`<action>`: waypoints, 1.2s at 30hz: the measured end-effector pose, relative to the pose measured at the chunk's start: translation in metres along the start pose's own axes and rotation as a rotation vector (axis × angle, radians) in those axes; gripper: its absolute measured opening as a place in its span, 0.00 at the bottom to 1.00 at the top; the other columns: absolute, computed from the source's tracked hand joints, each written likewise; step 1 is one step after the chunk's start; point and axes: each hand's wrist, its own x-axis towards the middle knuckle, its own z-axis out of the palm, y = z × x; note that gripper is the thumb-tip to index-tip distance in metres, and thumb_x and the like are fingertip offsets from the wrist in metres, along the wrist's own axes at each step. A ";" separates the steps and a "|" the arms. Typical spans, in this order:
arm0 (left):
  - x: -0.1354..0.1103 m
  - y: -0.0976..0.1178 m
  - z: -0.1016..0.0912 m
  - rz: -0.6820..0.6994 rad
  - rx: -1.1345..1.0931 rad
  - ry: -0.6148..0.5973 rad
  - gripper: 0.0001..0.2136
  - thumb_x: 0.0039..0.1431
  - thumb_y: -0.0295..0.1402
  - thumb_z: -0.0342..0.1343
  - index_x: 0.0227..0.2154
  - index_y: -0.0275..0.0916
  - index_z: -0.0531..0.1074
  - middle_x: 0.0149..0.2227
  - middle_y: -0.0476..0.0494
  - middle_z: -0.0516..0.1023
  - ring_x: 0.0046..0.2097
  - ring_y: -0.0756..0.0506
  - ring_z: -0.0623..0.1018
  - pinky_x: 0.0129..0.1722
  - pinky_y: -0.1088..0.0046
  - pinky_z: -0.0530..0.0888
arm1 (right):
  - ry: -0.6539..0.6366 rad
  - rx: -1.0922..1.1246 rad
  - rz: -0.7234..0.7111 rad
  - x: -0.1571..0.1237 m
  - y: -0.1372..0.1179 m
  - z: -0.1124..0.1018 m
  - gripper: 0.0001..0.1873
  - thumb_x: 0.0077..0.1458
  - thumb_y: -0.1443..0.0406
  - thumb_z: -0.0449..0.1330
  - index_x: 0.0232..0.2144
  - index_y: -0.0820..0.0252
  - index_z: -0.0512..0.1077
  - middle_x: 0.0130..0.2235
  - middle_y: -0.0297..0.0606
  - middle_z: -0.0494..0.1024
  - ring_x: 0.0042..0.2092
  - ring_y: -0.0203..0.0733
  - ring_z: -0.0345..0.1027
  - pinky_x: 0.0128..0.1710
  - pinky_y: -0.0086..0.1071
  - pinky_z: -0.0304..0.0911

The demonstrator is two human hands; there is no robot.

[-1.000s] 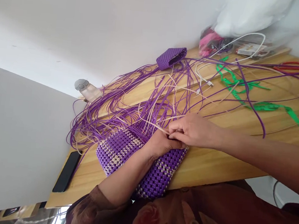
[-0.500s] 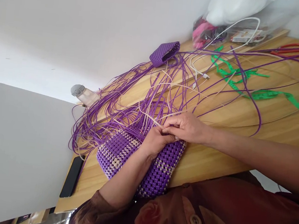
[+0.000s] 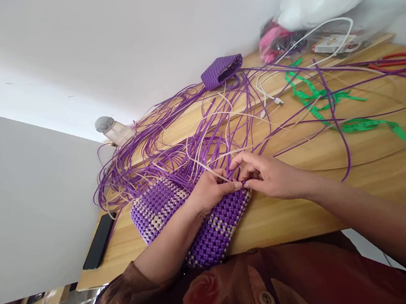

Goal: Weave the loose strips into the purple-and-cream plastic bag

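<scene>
A partly woven basket point(image 3: 220, 245) of purple and cream plastic cord lies tilted at the table's front edge, with long loose cords point(image 3: 173, 161) fanning out from its upper edge. My left hand point(image 3: 211, 191) is closed on that edge, thumb and fingers pinching a cream cord point(image 3: 218, 173) against the weave. Just right of it, my right hand point(image 3: 267, 175) has its thumb and a finger together at the basket's corner, the index finger arched above. What the right fingertips pinch is small and looks like a cord end.
Behind lies a small purple woven piece point(image 3: 220, 71). A white cable point(image 3: 267, 93), green tape measure point(image 3: 365, 124) and red-handled tool point(image 3: 397, 61) spread to the right. At left are a bottle point(image 3: 116, 131) and a black phone-like object point(image 3: 99, 241). Plastic bags point(image 3: 272, 41) stand at the back.
My right hand has moved slightly right, away from the left fingers, and its index finger has lifted. My left thumb now stretches farther along the basket's edge.
</scene>
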 end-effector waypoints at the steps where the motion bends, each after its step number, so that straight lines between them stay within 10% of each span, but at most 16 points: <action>1: -0.001 -0.001 0.000 0.029 0.035 0.008 0.16 0.39 0.37 0.73 0.23 0.34 0.71 0.22 0.52 0.72 0.26 0.53 0.68 0.30 0.75 0.63 | 0.007 -0.026 0.004 0.000 -0.002 0.001 0.19 0.54 0.70 0.59 0.48 0.57 0.64 0.30 0.29 0.77 0.30 0.35 0.67 0.31 0.29 0.61; 11: -0.004 0.005 0.000 0.215 0.394 0.002 0.06 0.50 0.32 0.64 0.28 0.35 0.74 0.27 0.50 0.74 0.31 0.50 0.70 0.37 0.72 0.67 | 0.060 -0.137 0.197 0.007 -0.013 0.001 0.25 0.49 0.69 0.62 0.50 0.57 0.64 0.26 0.29 0.76 0.29 0.39 0.71 0.28 0.30 0.62; 17: 0.000 0.001 -0.004 0.235 0.226 -0.041 0.08 0.50 0.34 0.65 0.27 0.36 0.73 0.28 0.50 0.74 0.32 0.50 0.70 0.37 0.73 0.67 | 0.518 -0.701 -0.295 -0.031 -0.014 0.023 0.15 0.58 0.68 0.60 0.48 0.52 0.73 0.44 0.41 0.80 0.51 0.53 0.69 0.52 0.47 0.60; 27: -0.002 0.001 0.000 0.096 0.040 -0.033 0.15 0.42 0.37 0.71 0.24 0.35 0.71 0.24 0.51 0.71 0.28 0.52 0.68 0.34 0.74 0.66 | 0.190 -1.028 -0.560 -0.023 -0.007 0.038 0.12 0.64 0.71 0.51 0.38 0.61 0.75 0.36 0.42 0.77 0.40 0.47 0.65 0.41 0.41 0.65; 36: -0.002 -0.006 -0.005 0.105 0.112 0.032 0.12 0.47 0.37 0.67 0.27 0.36 0.71 0.26 0.51 0.72 0.29 0.52 0.69 0.33 0.74 0.65 | 0.286 -0.780 -0.563 -0.045 -0.008 0.062 0.11 0.66 0.68 0.52 0.40 0.63 0.74 0.37 0.43 0.78 0.39 0.44 0.70 0.43 0.37 0.70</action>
